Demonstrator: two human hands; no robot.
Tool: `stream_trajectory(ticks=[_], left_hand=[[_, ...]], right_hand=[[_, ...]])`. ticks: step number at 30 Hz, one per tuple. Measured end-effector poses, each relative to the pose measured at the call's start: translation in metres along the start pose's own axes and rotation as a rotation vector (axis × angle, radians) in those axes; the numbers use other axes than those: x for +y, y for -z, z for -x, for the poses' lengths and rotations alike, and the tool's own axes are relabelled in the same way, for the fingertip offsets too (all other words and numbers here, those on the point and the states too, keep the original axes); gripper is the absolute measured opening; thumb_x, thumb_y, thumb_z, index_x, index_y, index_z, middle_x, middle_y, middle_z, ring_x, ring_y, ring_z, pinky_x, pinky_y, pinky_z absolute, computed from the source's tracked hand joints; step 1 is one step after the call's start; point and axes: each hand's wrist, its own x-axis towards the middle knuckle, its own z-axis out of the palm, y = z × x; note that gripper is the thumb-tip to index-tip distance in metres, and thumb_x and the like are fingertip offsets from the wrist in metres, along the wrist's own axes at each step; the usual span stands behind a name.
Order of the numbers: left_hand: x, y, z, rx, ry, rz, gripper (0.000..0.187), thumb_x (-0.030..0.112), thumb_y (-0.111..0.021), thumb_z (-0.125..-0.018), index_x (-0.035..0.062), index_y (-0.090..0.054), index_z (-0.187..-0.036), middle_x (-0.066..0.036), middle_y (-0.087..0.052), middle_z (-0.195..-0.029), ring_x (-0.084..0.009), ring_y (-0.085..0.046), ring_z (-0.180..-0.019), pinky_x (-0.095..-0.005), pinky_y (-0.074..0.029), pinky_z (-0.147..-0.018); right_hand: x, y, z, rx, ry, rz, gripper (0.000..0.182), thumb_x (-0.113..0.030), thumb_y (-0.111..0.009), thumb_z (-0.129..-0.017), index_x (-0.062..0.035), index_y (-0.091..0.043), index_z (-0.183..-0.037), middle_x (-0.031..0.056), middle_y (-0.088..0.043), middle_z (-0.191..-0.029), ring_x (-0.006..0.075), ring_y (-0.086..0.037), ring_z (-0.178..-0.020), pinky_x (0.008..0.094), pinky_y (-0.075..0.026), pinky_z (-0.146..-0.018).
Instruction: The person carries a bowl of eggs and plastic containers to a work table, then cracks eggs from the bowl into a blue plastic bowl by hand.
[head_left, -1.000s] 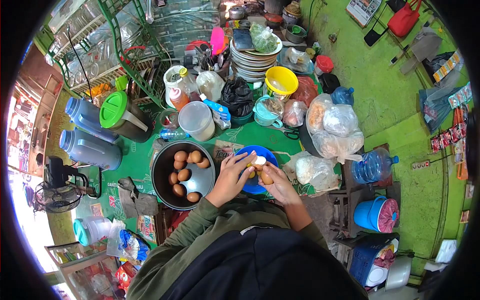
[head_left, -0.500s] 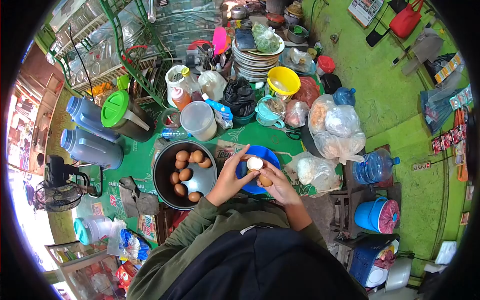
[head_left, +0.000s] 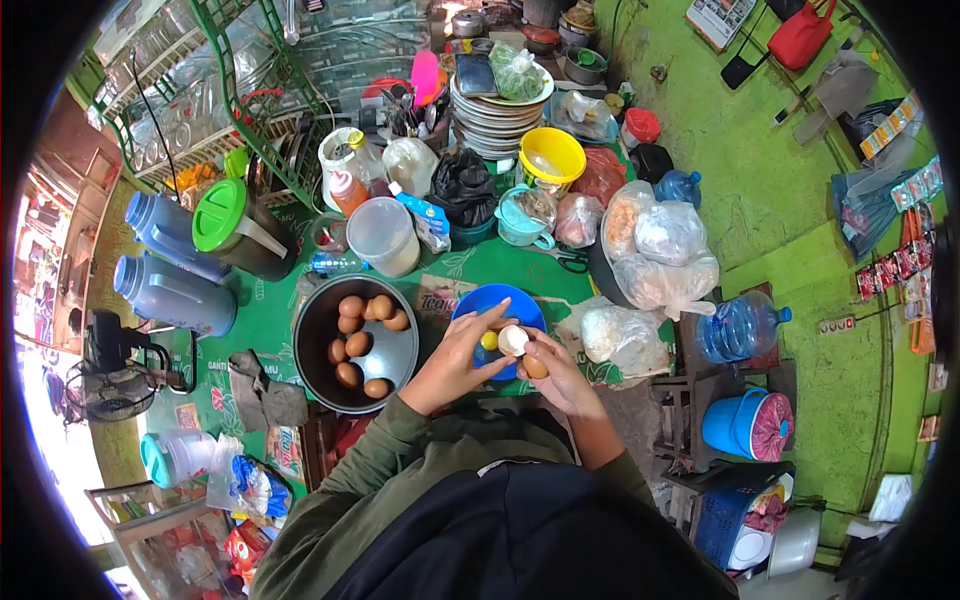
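Over the blue bowl (head_left: 497, 297), my left hand (head_left: 450, 362) has its fingers long and curved, with the fingertips and thumb around a broken eggshell half (head_left: 513, 341) whose white inside faces up. Close against it, my right hand (head_left: 568, 383) is closed on a brown eggshell piece (head_left: 536, 368), its thumb near the shell's broken rim. A yellow yolk (head_left: 489, 341) shows inside the bowl, partly framed by my left fingers. Left of my hands, a large dark pot (head_left: 301, 350) holds several whole brown eggs (head_left: 358, 345).
Behind the bowl stand a clear plastic tub (head_left: 383, 237), a teal container (head_left: 524, 216), a yellow bucket (head_left: 552, 158) and stacked plates (head_left: 497, 125). Filled plastic bags (head_left: 625, 337) lie right of the bowl. Blue thermoses (head_left: 175, 292) and a green-lidded jug (head_left: 243, 232) stand at the left.
The shell opening has tilted and widened between my hands. A yolk now shows in the blue bowl. The whole view has shifted slightly.
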Motion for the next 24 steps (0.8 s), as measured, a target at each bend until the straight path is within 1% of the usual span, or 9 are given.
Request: stream_trajectory(ticks=[4, 7, 8, 12, 13, 16, 20, 22, 24], left_hand=[[0.031, -0.011, 0.023, 0.074, 0.073, 0.055, 0.101, 0.020, -0.085, -0.075, 0.0053, -0.025, -0.155, -0.016, -0.053, -0.140, -0.0306, -0.054, -0.123, -0.0435, -0.035, -0.109], [0.043, -0.034, 0.067, 0.373, 0.230, 0.226, 0.097, 0.013, -0.085, -0.075, 0.0041, -0.028, -0.153, -0.017, -0.052, -0.140, -0.0269, -0.054, -0.124, -0.0410, -0.041, -0.106], [0.049, -0.042, 0.085, 0.443, 0.291, 0.251, 0.087, 0.009, -0.079, -0.080, 0.0037, -0.029, -0.152, -0.018, -0.051, -0.141, -0.0256, -0.054, -0.124, -0.0390, -0.042, -0.105], [0.057, -0.098, 0.168, 0.718, 0.546, 0.308, 0.070, 0.002, -0.062, -0.091, 0.0048, -0.028, -0.152, -0.014, -0.054, -0.132, -0.0209, -0.055, -0.113, -0.0345, -0.044, -0.100], [0.062, -0.114, 0.186, 0.776, 0.570, 0.288, 0.071, 0.002, -0.060, -0.092, 0.0053, -0.024, -0.153, -0.014, -0.053, -0.130, -0.0194, -0.055, -0.109, -0.0337, -0.044, -0.099], [0.069, -0.162, 0.238, 0.899, 0.625, 0.260, 0.076, 0.001, -0.057, -0.094, 0.0067, -0.014, -0.156, -0.013, -0.049, -0.129, -0.0169, -0.055, -0.101, -0.0322, -0.044, -0.095], [0.071, -0.216, 0.276, 0.913, 0.739, 0.343, 0.079, -0.001, -0.058, -0.093, 0.0066, -0.012, -0.156, -0.014, -0.047, -0.129, -0.0169, -0.054, -0.099, -0.0320, -0.045, -0.094], [0.058, -0.244, 0.296, 0.742, 0.851, 0.212, 0.082, -0.001, -0.061, -0.091, 0.0054, -0.011, -0.156, -0.015, -0.049, -0.127, -0.0180, -0.055, -0.099, -0.0327, -0.046, -0.092], [0.031, -0.284, 0.332, 0.692, 0.865, 0.205, 0.083, -0.002, -0.061, -0.090, 0.0047, -0.011, -0.156, -0.015, -0.050, -0.125, -0.0188, -0.056, -0.099, -0.0332, -0.046, -0.092]], right_hand=[[0.002, 0.007, 0.032, 0.003, -0.033, -0.077, 0.045, -0.021, -0.064, -0.097, -0.0025, -0.047, -0.136, 0.0059, -0.061, -0.114, 0.0119, -0.057, -0.089, 0.0270, -0.048, -0.073], [0.015, 0.030, 0.062, -0.055, -0.084, -0.112, 0.046, -0.021, -0.064, -0.097, -0.0019, -0.047, -0.135, 0.0065, -0.061, -0.112, 0.0135, -0.057, -0.087, 0.0275, -0.048, -0.073], [0.023, 0.041, 0.071, -0.105, -0.115, -0.128, 0.045, -0.020, -0.064, -0.097, -0.0015, -0.047, -0.135, 0.0066, -0.060, -0.111, 0.0144, -0.057, -0.086, 0.0278, -0.048, -0.073], [0.071, 0.094, 0.104, 0.013, -0.315, -0.183, 0.044, -0.021, -0.068, -0.095, -0.0065, -0.050, -0.131, 0.0053, -0.058, -0.103, 0.0158, -0.056, -0.081, 0.0302, -0.049, -0.070], [0.080, 0.102, 0.112, 0.098, -0.372, -0.159, 0.040, -0.023, -0.070, -0.093, -0.0112, -0.053, -0.127, 0.0038, -0.057, -0.100, 0.0162, -0.057, -0.079, 0.0301, -0.049, -0.069], [0.130, 0.150, 0.118, 0.176, -0.435, -0.116, 0.037, -0.025, -0.071, -0.092, -0.0141, -0.056, -0.124, 0.0034, -0.059, -0.102, 0.0164, -0.057, -0.078, 0.0294, -0.048, -0.069], [0.200, 0.213, 0.106, 0.256, -0.451, -0.117, 0.034, -0.029, -0.071, -0.092, -0.0178, -0.058, -0.122, 0.0024, -0.062, -0.105, 0.0153, -0.057, -0.078, 0.0285, -0.046, -0.066], [0.240, 0.250, 0.090, 0.307, -0.471, -0.194, 0.033, -0.032, -0.070, -0.093, -0.0213, -0.059, -0.122, 0.0009, -0.064, -0.107, 0.0138, -0.056, -0.077, 0.0280, -0.044, -0.064], [0.281, 0.287, 0.069, 0.337, -0.451, -0.172, 0.030, -0.034, -0.069, -0.093, -0.0242, -0.060, -0.120, -0.0006, -0.066, -0.107, 0.0122, -0.056, -0.077, 0.0280, -0.043, -0.064]])
